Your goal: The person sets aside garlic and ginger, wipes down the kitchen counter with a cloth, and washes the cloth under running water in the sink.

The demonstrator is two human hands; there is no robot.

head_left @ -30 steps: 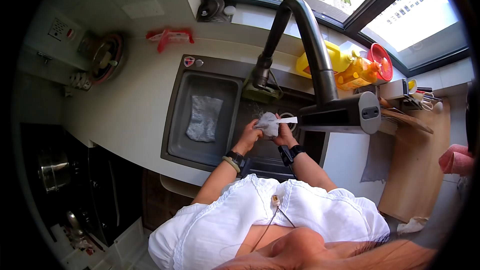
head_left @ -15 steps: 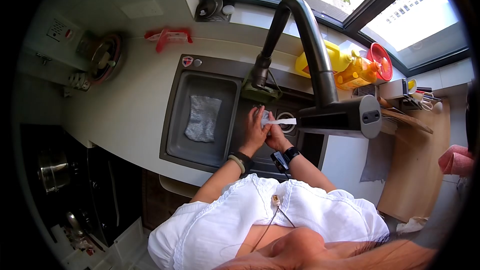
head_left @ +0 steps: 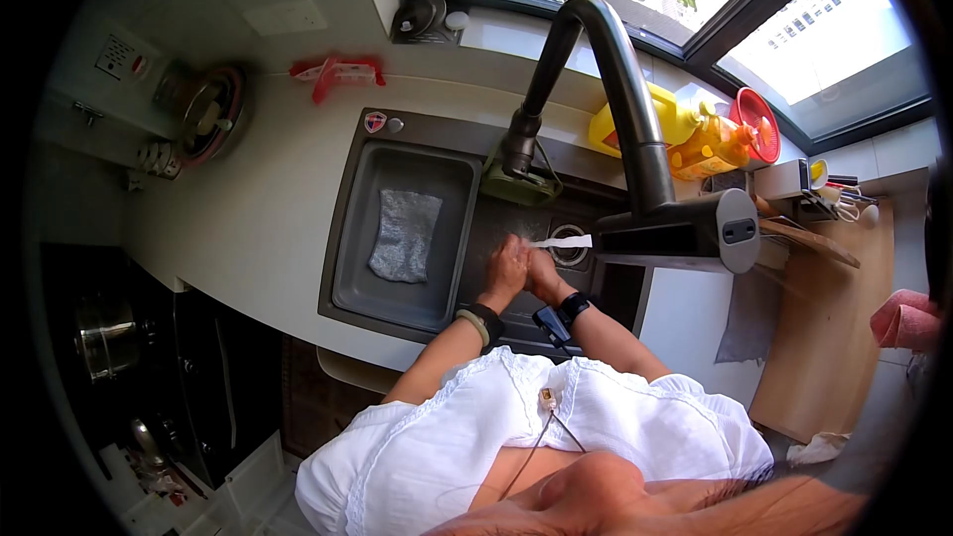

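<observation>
Over the right basin of the dark sink (head_left: 342, 223), my left hand (head_left: 507, 268) and my right hand (head_left: 544, 278) are closed together. From between them, a flat white handle (head_left: 566, 241) points to the right, past the drain (head_left: 570, 254). The other end of this thing is covered by my fingers, so its kind cannot be made out. Above my hands hangs the faucet head (head_left: 519, 144), beside a green caddy (head_left: 518, 185). A crinkled silvery-grey cloth (head_left: 405, 235) lies flat in the left basin.
The tall black faucet (head_left: 635, 109) arches over the sink. Behind it stand a yellow jug (head_left: 660, 119), an orange bottle (head_left: 710, 146) and a red basket (head_left: 756, 124). A red and white packet (head_left: 338, 74) lies on the left counter (head_left: 268, 179). A utensil holder (head_left: 789, 179) is at right.
My left fingers have folded down over the clear, rounded end of the white-handled thing, which showed between my hands before. The handle still points right.
</observation>
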